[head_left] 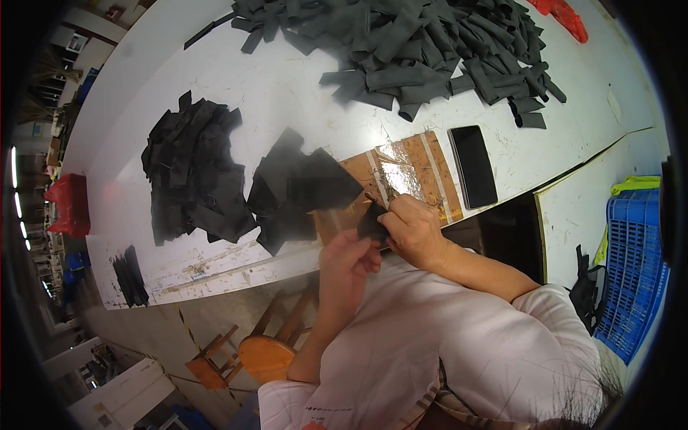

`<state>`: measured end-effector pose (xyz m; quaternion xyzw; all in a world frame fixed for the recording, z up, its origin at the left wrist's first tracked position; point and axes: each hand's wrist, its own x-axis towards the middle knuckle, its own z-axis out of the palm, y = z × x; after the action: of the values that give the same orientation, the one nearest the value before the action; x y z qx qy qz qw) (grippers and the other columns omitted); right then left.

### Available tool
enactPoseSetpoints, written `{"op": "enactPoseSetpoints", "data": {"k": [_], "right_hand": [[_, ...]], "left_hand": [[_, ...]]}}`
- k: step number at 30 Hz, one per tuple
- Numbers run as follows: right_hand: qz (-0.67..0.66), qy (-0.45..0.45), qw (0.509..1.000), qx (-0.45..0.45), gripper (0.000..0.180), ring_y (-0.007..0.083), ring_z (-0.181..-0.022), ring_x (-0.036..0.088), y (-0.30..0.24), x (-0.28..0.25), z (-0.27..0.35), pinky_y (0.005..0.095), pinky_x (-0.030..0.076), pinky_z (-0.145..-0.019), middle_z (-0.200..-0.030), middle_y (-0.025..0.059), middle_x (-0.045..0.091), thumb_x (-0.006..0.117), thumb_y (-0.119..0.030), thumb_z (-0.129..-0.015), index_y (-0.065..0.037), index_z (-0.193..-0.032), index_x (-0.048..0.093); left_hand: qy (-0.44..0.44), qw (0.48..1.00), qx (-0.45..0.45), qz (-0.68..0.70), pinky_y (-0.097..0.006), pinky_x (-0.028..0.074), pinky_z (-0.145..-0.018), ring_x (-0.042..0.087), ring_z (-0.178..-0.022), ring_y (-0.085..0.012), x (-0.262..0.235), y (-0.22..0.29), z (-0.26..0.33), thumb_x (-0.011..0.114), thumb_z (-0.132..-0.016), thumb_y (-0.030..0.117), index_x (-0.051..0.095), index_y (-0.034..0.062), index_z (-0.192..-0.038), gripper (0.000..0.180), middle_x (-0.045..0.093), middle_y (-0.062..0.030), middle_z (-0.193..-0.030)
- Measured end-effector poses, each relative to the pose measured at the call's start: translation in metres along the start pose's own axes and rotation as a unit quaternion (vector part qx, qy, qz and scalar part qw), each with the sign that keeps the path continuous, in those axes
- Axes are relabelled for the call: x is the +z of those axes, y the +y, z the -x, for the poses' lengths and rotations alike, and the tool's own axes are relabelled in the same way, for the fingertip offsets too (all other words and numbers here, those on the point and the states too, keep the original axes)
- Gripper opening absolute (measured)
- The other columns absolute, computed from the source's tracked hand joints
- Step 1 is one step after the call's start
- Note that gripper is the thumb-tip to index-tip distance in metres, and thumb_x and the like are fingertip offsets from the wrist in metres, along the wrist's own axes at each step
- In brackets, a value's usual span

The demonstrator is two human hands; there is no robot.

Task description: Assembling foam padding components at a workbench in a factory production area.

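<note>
Strips of thin black material (130, 276) lie bundled side by side near the left corner of the white desk (287, 93), whose smooth, shiny surface is scuffed along the front edge. Next comes a tall, ragged heap of flat black pieces (193, 172), straight-edged, matte and fabric-like. Beyond the desk's front edge stands a wooden stool (266, 358) with a rounded, varnished seat. A looser black stack (301, 186) follows, its corners fanned out, one side overlapping the board. Small dark print and a red mark (313, 426) show on the person's pale shirt (444, 337), too small to read. The left hand (347, 254) has its fingers curled, close against a small black piece (373, 223) held between the hands at the desk's front edge; whether they grip it cannot be told. The right hand (416, 229) pinches that piece, fingers closed together. Behind it lies a brown wood-like board (437, 168) with pale bands and a glossy, reflective patch. Above spreads a big pile of dark grey flattened tubes (423, 50), soft-looking and open-ended. Further right rest a dark-screened phone (473, 168), a crumpled red plastic bag (564, 18) and a blue lattice-walled plastic crate (631, 272).
</note>
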<state>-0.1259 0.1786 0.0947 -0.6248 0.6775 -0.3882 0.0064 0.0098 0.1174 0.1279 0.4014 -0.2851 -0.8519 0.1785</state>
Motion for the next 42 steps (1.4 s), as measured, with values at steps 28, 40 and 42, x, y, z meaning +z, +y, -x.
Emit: {"op": "enactPoseSetpoints", "data": {"k": [28,40,42], "right_hand": [[-0.222,-0.129,0.956,0.144,0.020,0.0181,-0.063,0.053,-0.016,-0.014,0.000,0.0256,0.044,-0.051,-0.071,0.0070,0.049,0.066,-0.011,-0.066,-0.001,-0.078,0.054],[-0.230,-0.077,0.966,0.085,0.012,0.0237,-0.057,0.053,-0.023,-0.019,-0.011,0.0300,0.042,-0.049,-0.070,0.0108,0.050,0.059,0.001,-0.070,0.000,-0.081,0.055],[-0.167,-0.104,0.978,0.072,0.010,0.0292,-0.061,0.054,-0.026,-0.020,-0.011,0.0349,0.044,-0.052,-0.072,0.0128,0.048,0.057,0.001,-0.069,0.000,-0.078,0.054]], "left_hand": [[0.154,0.947,0.189,-0.209,-0.017,0.040,-0.051,0.049,-0.058,-0.0053,-0.008,-0.015,-0.009,0.050,-0.075,-0.003,0.052,-0.0026,-0.084,0.010,0.055,-0.0036,-0.070],[0.116,0.868,0.307,-0.373,-0.020,0.041,-0.045,0.052,-0.050,-0.0068,-0.002,-0.017,-0.004,0.056,-0.072,-0.004,0.054,-0.0016,-0.081,0.010,0.057,-0.0076,-0.062],[0.149,0.851,0.323,-0.387,-0.021,0.041,-0.045,0.050,-0.048,-0.0072,0.000,-0.020,-0.004,0.056,-0.071,-0.003,0.054,-0.0014,-0.081,0.011,0.057,-0.0082,-0.062]]}}
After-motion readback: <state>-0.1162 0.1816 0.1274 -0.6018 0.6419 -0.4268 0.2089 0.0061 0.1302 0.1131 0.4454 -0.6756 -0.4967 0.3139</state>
